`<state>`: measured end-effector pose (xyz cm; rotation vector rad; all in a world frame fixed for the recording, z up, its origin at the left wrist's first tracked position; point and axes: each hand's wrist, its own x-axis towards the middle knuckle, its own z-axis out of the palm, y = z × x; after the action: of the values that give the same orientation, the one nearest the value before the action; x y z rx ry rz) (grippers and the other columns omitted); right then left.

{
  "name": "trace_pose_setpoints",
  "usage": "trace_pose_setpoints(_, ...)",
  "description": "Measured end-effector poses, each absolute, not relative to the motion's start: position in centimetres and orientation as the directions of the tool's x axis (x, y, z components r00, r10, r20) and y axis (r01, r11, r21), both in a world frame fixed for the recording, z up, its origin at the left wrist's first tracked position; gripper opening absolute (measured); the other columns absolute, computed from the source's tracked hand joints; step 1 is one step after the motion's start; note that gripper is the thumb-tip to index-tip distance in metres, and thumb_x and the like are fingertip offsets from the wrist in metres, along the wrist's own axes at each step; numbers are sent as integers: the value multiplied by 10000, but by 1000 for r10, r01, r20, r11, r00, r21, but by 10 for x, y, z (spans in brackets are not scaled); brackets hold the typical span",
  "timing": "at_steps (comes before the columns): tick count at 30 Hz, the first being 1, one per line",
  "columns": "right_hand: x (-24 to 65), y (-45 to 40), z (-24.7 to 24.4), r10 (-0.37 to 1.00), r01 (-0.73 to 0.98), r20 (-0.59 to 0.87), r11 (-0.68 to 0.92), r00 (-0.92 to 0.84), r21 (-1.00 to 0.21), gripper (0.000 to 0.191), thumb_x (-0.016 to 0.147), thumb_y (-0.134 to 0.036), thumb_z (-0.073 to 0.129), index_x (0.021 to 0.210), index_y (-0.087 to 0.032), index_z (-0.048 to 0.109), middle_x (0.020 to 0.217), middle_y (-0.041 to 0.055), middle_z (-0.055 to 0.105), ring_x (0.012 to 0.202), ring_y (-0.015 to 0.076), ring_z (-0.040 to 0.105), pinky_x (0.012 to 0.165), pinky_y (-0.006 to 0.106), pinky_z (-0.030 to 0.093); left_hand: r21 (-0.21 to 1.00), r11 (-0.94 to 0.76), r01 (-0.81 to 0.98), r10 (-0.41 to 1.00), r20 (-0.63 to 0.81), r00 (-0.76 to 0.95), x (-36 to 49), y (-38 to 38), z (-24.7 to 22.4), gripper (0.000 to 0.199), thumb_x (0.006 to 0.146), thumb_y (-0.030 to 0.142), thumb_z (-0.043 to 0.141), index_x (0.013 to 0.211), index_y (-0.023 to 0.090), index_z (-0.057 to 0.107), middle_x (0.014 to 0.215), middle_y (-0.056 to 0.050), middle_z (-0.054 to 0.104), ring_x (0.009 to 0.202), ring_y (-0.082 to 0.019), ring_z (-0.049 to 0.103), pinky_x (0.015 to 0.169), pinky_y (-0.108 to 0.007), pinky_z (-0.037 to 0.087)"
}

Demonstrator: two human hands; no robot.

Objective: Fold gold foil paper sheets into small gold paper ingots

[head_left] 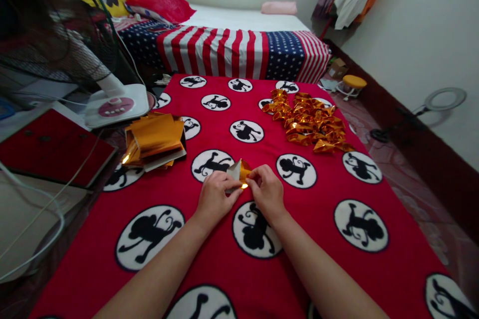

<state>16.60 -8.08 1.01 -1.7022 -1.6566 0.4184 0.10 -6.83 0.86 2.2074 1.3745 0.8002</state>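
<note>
Near the middle of the red cloth (318, 219), a partly folded piece of gold foil paper (244, 172) shows its gold face and a pale grey back. My left hand (219, 195) pinches its left side, thumb and fingers pressed together. On the right side, the fingers of my right hand (266, 188) close on the paper's edge. A loose stack of gold paper sheets (159, 135) lies to the left, beyond my left hand. Several folded gold pieces (312, 122) are heaped at the back right of the cloth.
A white fan (116, 102) stands at the left edge, beside a dark red box (48, 144) and a pale cable. Behind the cloth is a bed with a striped and starred cover (224, 50). A ring light (445, 98) stands at the right.
</note>
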Motion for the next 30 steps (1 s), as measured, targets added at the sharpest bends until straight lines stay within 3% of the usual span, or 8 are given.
trace_pose_setpoints(8, 170, -79, 12, 962, 743, 247, 80, 117, -665, 80, 797, -144, 592, 787, -212, 551, 846, 6, 574, 716, 148, 536, 623, 258, 367, 602, -433, 671, 900, 250, 358, 0, -68, 10, 100, 816, 256, 689, 873, 267, 770, 839, -37, 677, 870, -202, 567, 810, -359, 439)
trace_pose_setpoints(15, 173, -85, 7, 931, 678, 343, 170, 128, -715, 126, 826, -98, 509, 772, -204, 549, 819, 17, 551, 733, 152, 534, 655, 258, 387, 535, -540, 650, 836, 248, 490, -11, -59, 10, 275, 857, 129, 582, 968, 299, 767, 852, -52, 619, 882, -200, 527, 778, -343, 429)
trace_pose_setpoints(19, 171, -94, 10, 943, 663, 326, 203, 66, -721, 68, 861, -172, 558, 838, -208, 610, 870, 15, 588, 666, 126, 524, 624, 248, 387, 496, -589, 638, 800, 244, 548, -15, -53, 13, 361, 835, 58, 552, 982, 308, 766, 856, -58, 591, 885, -202, 504, 771, -339, 427)
trace_pose_setpoints(25, 165, -99, 12, 959, 775, 282, 201, -31, -599, 73, 839, -254, 663, 773, -224, 656, 767, 4, 625, 732, 159, 560, 661, 267, 369, 517, -596, 615, 794, 264, 548, -17, -52, 11, 326, 839, 84, 564, 965, 307, 767, 830, -50, 582, 861, -192, 508, 744, -326, 423)
trace_pose_setpoints(30, 158, -102, 10, 949, 839, 307, 222, -70, -496, 130, 876, -229, 617, 749, -208, 626, 773, 14, 620, 737, 160, 548, 666, 279, 337, 521, -595, 612, 794, 268, 545, -17, -51, 9, 304, 849, 110, 570, 952, 313, 772, 827, -49, 589, 860, -193, 513, 745, -327, 422)
